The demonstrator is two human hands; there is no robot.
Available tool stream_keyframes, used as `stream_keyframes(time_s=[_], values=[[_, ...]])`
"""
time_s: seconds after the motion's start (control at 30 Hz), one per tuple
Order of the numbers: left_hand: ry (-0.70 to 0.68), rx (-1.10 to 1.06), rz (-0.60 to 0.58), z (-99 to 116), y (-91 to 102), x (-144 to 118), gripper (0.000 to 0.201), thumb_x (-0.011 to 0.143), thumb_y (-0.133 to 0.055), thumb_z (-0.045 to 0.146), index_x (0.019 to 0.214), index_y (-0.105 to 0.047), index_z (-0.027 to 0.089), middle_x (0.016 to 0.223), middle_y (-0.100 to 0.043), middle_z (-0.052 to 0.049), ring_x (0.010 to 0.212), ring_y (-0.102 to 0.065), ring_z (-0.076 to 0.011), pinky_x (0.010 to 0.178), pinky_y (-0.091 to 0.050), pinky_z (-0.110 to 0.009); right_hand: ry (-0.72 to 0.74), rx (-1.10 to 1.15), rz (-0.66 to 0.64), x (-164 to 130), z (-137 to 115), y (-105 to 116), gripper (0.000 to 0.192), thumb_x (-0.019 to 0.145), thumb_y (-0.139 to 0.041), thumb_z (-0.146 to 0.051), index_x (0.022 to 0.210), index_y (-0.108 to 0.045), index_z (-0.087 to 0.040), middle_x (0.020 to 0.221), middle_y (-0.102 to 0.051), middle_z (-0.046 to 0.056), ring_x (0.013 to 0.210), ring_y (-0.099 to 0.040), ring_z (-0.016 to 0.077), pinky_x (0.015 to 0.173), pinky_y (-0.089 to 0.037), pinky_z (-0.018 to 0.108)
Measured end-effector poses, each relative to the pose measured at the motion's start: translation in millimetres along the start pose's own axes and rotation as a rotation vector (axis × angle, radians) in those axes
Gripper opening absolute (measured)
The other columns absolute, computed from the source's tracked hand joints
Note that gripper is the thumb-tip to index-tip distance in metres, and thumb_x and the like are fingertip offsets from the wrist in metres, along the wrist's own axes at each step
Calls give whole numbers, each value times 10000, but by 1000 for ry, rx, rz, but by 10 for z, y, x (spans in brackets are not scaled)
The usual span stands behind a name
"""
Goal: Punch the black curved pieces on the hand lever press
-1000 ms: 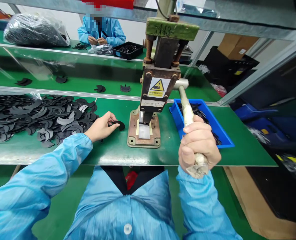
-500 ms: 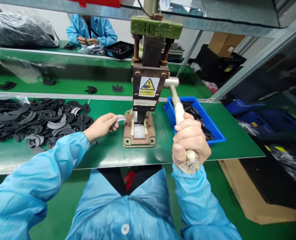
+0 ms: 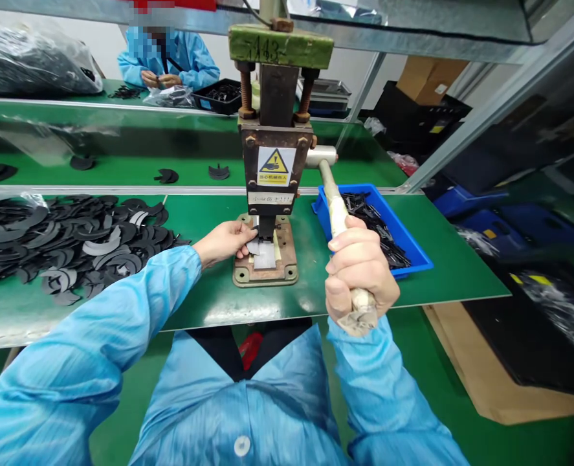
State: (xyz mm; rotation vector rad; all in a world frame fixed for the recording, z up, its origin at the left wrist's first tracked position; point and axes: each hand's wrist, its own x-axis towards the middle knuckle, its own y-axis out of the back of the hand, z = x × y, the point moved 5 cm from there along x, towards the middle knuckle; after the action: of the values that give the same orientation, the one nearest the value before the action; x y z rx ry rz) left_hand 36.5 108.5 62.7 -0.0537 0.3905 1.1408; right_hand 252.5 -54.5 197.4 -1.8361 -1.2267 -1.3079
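Note:
My left hand (image 3: 228, 242) pinches a curved dark strip (image 3: 253, 246) at the left side of the press's metal block, right under the ram. The hand press (image 3: 270, 162) stands upright on its bolted base (image 3: 285, 266), a yellow warning label on its front. My right hand (image 3: 362, 275) is wrapped round the taped lever handle (image 3: 335, 204), which slants up to the press's right side. A wide pile of curved black pieces (image 3: 107, 243) lies to the left of my left hand. Part of the held strip is hidden by my fingers and the ram.
A blue tray (image 3: 415, 268) of thin black pieces sits right of the press. Behind it, a ledge carries a few curved pieces (image 3: 219, 171). Across the bench a co-worker in a blue sleeve (image 3: 199, 61) handles something near a black tray (image 3: 213, 107).
My left hand has moved right, bringing the curved strip from beside the base to under the ram. My right hand still grips the lever, which looks much the same. The view has shifted slightly.

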Motion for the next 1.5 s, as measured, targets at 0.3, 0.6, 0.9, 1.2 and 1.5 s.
stream_keyframes(time_s=[0.3,0.6,0.9,1.2,1.5], values=[[-16,-47,-36,69,135,-23,427,814,-905,461,840,-583,182,615,-656,15,498,-615,-97,513,-522,-210,45,13,1,6,12,-11,230,910,-691,-379,744,-568,-278,688,-601,-49,878,-688,202,1105,-546,621],[35,23,-61,80,-29,51,437,853,-874,467,877,-517,216,551,-605,55,452,-638,-126,449,-509,-208,33,-11,35,14,-6,-30,254,913,-677,-397,727,-550,-279,673,-588,-50,859,-691,200,1081,-565,620],[138,96,-13,149,-116,55,290,917,-806,354,939,-551,220,579,-605,52,431,-613,-123,425,-453,-209,13,-6,59,9,6,-18,262,897,-689,-378,704,-552,-265,659,-598,-52,822,-677,201,1070,-562,640],[-489,270,140,-37,-345,-728,273,1042,-575,327,1287,-618,214,1028,-697,-56,799,-664,-151,737,-553,-293,37,-6,89,61,6,2,292,839,-767,-348,649,-574,-241,628,-600,-41,749,-648,205,984,-564,648],[-385,1129,408,-411,1120,-1147,388,1005,-592,372,1342,-680,202,1283,-729,-140,1192,-624,-330,1057,-470,-484,27,-7,118,47,12,-22,369,855,-771,-369,621,-520,-233,610,-584,-34,753,-654,208,996,-557,659]])
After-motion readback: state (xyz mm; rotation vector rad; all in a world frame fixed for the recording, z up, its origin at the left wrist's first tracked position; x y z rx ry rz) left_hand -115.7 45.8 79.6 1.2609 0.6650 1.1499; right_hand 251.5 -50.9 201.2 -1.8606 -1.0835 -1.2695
